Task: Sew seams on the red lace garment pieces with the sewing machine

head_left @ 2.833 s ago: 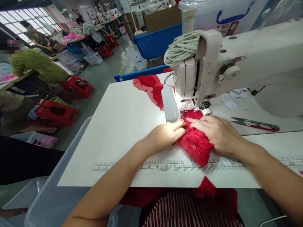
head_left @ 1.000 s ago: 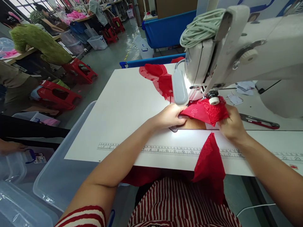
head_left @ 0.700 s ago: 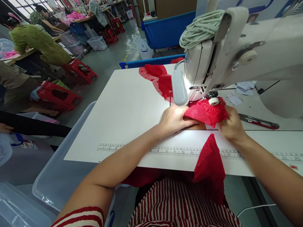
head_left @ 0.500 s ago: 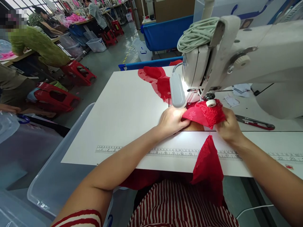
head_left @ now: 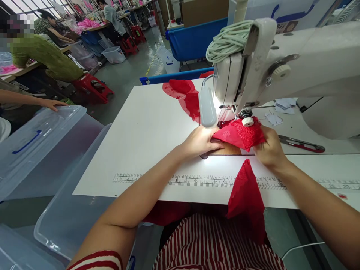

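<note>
A piece of red lace fabric (head_left: 239,135) is held up just in front of the needle of the white sewing machine (head_left: 281,71). My left hand (head_left: 201,141) pinches its left edge. My right hand (head_left: 268,149) grips its right edge, fingers curled. A tail of the same red lace (head_left: 246,195) hangs over the table's front edge onto my lap. More red fabric (head_left: 185,95) lies behind the machine's lamp (head_left: 206,107).
A ruler strip (head_left: 197,180) runs along the white table's front. Red-handled snips (head_left: 300,143) lie to the right. Clear plastic bins (head_left: 64,210) stand at my left; another person's hand (head_left: 52,103) rests on a bin lid. Red stools and co-workers are farther left.
The lace, earlier flat under both hands at the needle, is now lifted and held taut between them. A clear bin lid and a co-worker's hand have come in from the left.
</note>
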{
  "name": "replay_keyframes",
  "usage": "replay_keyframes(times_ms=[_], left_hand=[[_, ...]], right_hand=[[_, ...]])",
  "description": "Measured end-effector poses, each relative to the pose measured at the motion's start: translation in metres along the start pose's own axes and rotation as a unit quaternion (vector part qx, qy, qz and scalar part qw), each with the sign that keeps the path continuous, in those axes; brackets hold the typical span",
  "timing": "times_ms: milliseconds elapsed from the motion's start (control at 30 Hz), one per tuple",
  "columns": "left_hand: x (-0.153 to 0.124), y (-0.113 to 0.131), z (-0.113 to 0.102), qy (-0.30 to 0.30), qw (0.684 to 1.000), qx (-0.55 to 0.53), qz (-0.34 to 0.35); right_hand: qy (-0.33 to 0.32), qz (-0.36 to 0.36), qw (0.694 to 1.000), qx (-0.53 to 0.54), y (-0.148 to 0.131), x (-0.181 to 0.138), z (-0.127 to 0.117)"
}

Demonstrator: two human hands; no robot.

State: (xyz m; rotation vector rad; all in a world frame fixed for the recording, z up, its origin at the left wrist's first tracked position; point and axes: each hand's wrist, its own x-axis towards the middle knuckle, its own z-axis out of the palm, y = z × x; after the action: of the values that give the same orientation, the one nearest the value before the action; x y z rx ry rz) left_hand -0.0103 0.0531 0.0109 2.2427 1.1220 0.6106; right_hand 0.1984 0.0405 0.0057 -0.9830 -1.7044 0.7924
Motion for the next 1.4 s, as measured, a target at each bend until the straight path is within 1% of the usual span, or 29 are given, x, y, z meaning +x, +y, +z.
replay_keyframes(times_ms=[133,200,267,300,367,467,500,567,633,700,800,967,1033,1167,1233,1400], left_hand=[[0.001,0.004,0.011,0.073,0.995,0.066,-0.013],[0.0,0.003,0.015,0.089,0.99,0.11,-0.012],[-0.002,0.002,0.018,0.093,0.982,0.163,0.005],[-0.004,0.0,0.018,0.098,0.976,0.191,0.02],[-0.008,-0.001,0.017,0.113,0.958,0.253,0.068],[-0.015,-0.001,0.015,0.134,0.917,0.347,0.142],[-0.016,0.0,0.015,0.139,0.905,0.371,0.157],[-0.018,0.002,0.014,0.148,0.889,0.397,0.172],[-0.019,0.004,0.012,0.141,0.886,0.404,0.178],[-0.019,0.007,0.011,0.113,0.889,0.405,0.181],[-0.022,0.01,0.008,0.075,0.892,0.411,0.172],[-0.028,0.017,0.005,0.042,0.884,0.435,0.163],[-0.03,0.018,0.004,0.037,0.88,0.441,0.173],[-0.031,0.018,0.004,0.055,0.863,0.462,0.197],[-0.031,0.019,0.005,0.058,0.854,0.475,0.202],[-0.031,0.021,0.006,0.063,0.843,0.495,0.199]], right_hand=[[0.001,-0.012,1.0,-0.005,-0.003,0.001,0.001],[-0.006,-0.015,1.0,-0.002,-0.005,0.002,0.0],[-0.028,-0.023,0.999,-0.001,-0.007,0.002,-0.003],[-0.044,-0.035,0.998,-0.002,-0.007,0.002,-0.005],[-0.097,-0.082,0.992,-0.015,-0.006,0.002,-0.009],[-0.183,-0.139,0.971,-0.065,-0.002,-0.001,-0.013],[-0.205,-0.148,0.964,-0.086,0.0,-0.002,-0.014],[-0.225,-0.164,0.952,-0.122,0.004,-0.005,-0.014],[-0.225,-0.19,0.944,-0.146,0.008,-0.006,-0.013],[-0.218,-0.204,0.94,-0.166,0.01,-0.006,-0.013],[-0.215,-0.208,0.934,-0.197,0.01,-0.005,-0.012],[-0.231,-0.202,0.915,-0.263,0.007,-0.006,-0.009],[-0.228,-0.199,0.906,-0.295,0.006,-0.007,-0.008],[-0.191,-0.22,0.891,-0.348,0.007,-0.009,-0.006],[-0.181,-0.22,0.886,-0.365,0.007,-0.01,-0.005],[-0.179,-0.208,0.877,-0.395,0.006,-0.011,-0.006]])
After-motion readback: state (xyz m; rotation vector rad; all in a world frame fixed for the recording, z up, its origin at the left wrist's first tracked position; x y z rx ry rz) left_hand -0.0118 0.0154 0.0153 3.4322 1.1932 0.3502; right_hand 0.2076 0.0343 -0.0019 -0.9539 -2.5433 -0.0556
